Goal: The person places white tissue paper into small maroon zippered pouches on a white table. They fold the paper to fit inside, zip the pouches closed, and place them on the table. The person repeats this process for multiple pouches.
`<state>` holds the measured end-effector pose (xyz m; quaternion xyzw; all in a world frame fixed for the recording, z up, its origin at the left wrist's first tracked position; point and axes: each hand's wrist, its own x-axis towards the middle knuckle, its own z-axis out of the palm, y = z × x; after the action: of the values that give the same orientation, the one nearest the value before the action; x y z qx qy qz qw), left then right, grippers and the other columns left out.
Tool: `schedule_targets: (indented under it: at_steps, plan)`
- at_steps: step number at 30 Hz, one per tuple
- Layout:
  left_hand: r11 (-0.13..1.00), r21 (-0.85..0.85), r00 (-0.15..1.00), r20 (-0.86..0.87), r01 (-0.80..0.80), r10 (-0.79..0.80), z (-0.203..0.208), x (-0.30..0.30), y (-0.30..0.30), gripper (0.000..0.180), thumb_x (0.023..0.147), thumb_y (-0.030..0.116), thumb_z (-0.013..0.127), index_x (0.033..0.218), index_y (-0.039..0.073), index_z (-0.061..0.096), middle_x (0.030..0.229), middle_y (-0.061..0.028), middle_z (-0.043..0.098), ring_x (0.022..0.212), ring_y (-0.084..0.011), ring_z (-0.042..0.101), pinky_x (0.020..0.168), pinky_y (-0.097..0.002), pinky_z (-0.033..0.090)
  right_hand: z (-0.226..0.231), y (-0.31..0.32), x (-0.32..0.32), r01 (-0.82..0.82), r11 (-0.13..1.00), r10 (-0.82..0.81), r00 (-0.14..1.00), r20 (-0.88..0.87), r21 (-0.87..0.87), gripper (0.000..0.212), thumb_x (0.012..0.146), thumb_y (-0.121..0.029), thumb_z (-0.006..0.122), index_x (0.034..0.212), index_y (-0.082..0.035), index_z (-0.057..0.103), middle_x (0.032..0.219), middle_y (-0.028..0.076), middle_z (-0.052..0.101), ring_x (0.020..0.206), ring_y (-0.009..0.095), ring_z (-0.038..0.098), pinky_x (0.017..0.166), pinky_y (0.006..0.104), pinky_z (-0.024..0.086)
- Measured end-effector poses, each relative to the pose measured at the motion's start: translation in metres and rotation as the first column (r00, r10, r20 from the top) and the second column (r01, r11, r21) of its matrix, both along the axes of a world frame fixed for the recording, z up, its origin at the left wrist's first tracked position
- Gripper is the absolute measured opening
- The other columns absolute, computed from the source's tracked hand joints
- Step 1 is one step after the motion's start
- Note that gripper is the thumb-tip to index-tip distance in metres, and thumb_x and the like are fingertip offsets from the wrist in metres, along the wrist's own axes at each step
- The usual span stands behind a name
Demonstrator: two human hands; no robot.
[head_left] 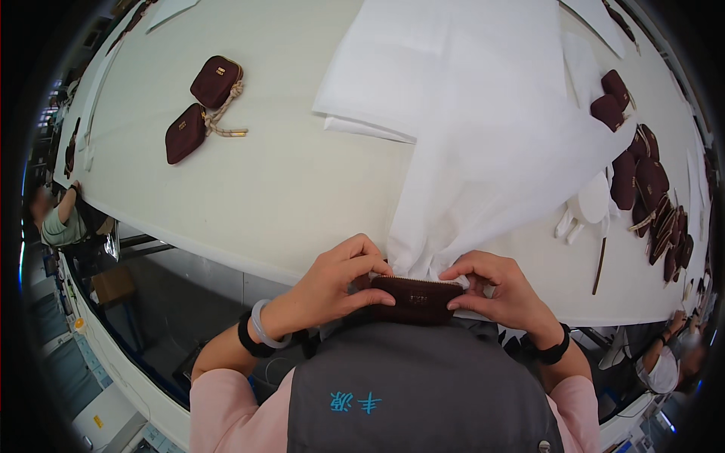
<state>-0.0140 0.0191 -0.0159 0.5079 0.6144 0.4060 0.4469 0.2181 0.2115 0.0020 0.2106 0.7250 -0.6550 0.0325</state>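
- Smooth cream-coloured surface (272, 189) spreads across the view, its edges bowed by the lens.
- Nearest the body, the left hand (340, 275) pinches the left end of a dark maroon, soft-looking pouch with a gold-toned zip (415, 300), thumb on its front face; the right hand (495, 291) grips the opposite end, thumb likewise in front. Both hands are narrowed on it.
- That maroon pouch lies directly between the hands, touching both, so neither is nearer. Its long axis runs left to right across the body, with the zip edge facing away from the person.
- Thin white sheet material (468, 189) narrows into a gathered end at the zip edge, by the fingers; how much sits inside the pouch is hidden.
- Below the pouch, a dark grey apron (423, 385) bears bright blue characters. Small stamped lettering marks the pouch's front, faint at this angle.
- Left on the surface, two maroon diamond-like pouches (186, 136) with gold lettering lie beside a beige knotted cord (223, 121).
- Right, more maroon pouches (649, 185) lie heaped, near a thin dark brown strip (600, 268).
- Farther out, a person in pale green (68, 223) stands at the left edge.
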Motion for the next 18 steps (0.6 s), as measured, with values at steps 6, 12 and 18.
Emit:
schedule_targets:
  at_steps: [6, 12, 18]
  plan:
    - [0.932, 0.358, 0.959, -0.236, -0.063, 0.156, 0.004, 0.009, 0.009, 0.028, 0.075, 0.005, 0.086, 0.1, 0.006, 0.073, 0.102, -0.0078, 0.053, 0.086, -0.0188, 0.061, 0.072, -0.0295, 0.054, 0.011, 0.004, -0.002, 0.118, 0.967, -0.077, 0.98, -0.182, 0.227, 0.021, 0.081, -0.003, 0.083, 0.102, -0.004, 0.077, 0.095, 0.006, 0.076, 0.062, 0.01, 0.055, 0.058, 0.0249, 0.047]
    - [0.968, 0.216, 0.98, -0.124, -0.127, 0.156, -0.002, 0.014, 0.0, 0.024, 0.075, 0.001, 0.085, 0.097, 0.003, 0.075, 0.103, -0.0077, 0.05, 0.084, -0.0168, 0.06, 0.071, -0.0294, 0.052, 0.015, 0.0, 0.009, 0.018, 0.998, -0.015, 0.998, 0.066, -0.054, 0.032, 0.094, 0.001, 0.068, 0.125, -0.006, 0.069, 0.086, 0.002, 0.072, 0.059, 0.007, 0.051, 0.052, 0.0241, 0.047]
    - [0.994, 0.075, 0.993, 0.093, -0.078, 0.071, 0.001, 0.013, -0.004, 0.012, 0.087, 0.008, 0.078, 0.095, 0.002, 0.071, 0.103, -0.0058, 0.047, 0.09, -0.0173, 0.053, 0.083, -0.0289, 0.047, 0.01, 0.01, 0.007, 0.055, 0.961, -0.002, 0.981, 0.193, -0.27, 0.024, 0.097, -0.002, 0.066, 0.119, -0.004, 0.071, 0.086, 0.004, 0.072, 0.061, 0.008, 0.059, 0.057, 0.0253, 0.049]
